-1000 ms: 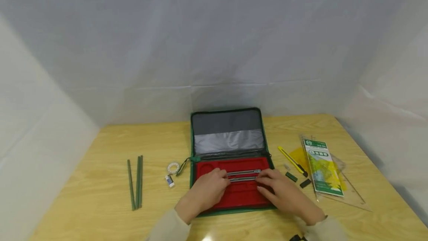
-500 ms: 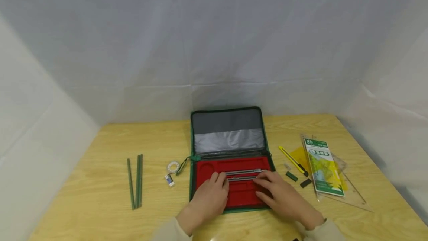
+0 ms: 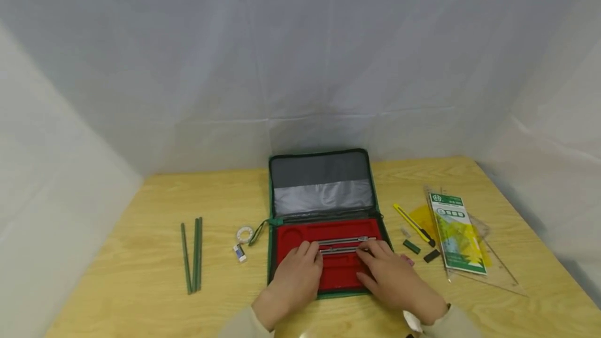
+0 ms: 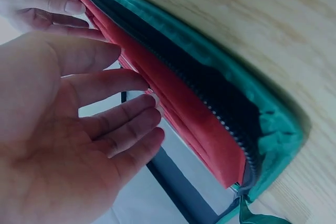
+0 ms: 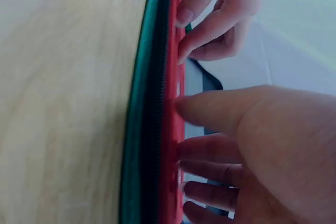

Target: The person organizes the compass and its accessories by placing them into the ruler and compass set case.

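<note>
White sheeting [image 3: 300, 56] is hung behind and on both sides; wood-grain tabletop [image 3: 150, 202] below; zip case [image 3: 316, 170] laid open at its middle, lid away from the person, red tray [image 3: 338, 278] on the near side. Upper metal tool [image 3: 345, 241] and lower metal tool [image 3: 339, 250] are laid across the tray, one just beyond the other; seating depth can't be told. Lower tool's left end is touched by left hand [image 3: 296, 273], right end by right hand [image 3: 392, 278]; left fingers [image 4: 128, 114] loosely bent, right fingers [image 5: 215, 149] nearly straight, thumbs held apart from them; tool touched, not gripped. Left of case: green rods [image 3: 197, 253], white ring [image 3: 239, 237], eraser [image 3: 239, 253]; right of case: yellow cutter [image 3: 413, 224], green block [image 3: 411, 246], dark block [image 3: 431, 255], printed packet [image 3: 457, 233] laid over a clear triangle [image 3: 503, 276].
</note>
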Demonstrator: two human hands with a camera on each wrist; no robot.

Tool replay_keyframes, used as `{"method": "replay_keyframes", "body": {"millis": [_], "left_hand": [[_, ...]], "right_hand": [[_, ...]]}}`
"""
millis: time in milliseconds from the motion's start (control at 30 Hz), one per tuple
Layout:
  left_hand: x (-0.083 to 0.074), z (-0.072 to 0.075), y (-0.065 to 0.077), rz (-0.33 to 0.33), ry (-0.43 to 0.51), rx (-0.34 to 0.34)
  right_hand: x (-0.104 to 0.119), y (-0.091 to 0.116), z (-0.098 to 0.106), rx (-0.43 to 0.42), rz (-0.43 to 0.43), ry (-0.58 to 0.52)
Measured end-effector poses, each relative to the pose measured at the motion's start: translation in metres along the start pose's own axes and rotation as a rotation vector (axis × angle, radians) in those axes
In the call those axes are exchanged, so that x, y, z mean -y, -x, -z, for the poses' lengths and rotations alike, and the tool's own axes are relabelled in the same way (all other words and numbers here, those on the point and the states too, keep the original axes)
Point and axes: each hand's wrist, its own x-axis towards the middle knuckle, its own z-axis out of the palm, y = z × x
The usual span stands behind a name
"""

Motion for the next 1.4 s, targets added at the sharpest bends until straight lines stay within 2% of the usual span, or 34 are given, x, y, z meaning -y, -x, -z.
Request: {"method": "replay_keyframes", "body": {"millis": [367,533,700,900,1000,1233,1400], "left_hand": [[0.008,-0.003,-0.002,-0.028,0.025,-0.036],[0.007,0.000,-0.004,-0.021,0.014,-0.063],[0.006,0.002,-0.005,-0.009,0.007,-0.059],[0.007,0.003,-0.008,-0.030,0.075,-0.060],[0.006,0.001,-0.010,-0.036,0.076,-0.031],[0.002,-0.001,-0.009,-0.021,0.088,0.113],[-0.004,0.001,-0.009,-0.001,0.063,0.138]], "right_hand": [[0.005,0.000,-0.002,-0.036,-0.053,0.004],[0.009,-0.005,0.002,-0.055,-0.104,0.049],[0.014,-0.008,0.004,-0.070,-0.128,0.097],[0.012,-0.006,0.000,-0.083,-0.139,0.098],[0.010,-0.003,-0.002,-0.063,-0.095,0.079],[0.006,-0.002,-0.002,-0.029,-0.036,0.048],[0.007,-0.003,0.003,-0.002,-0.023,0.085]]}}
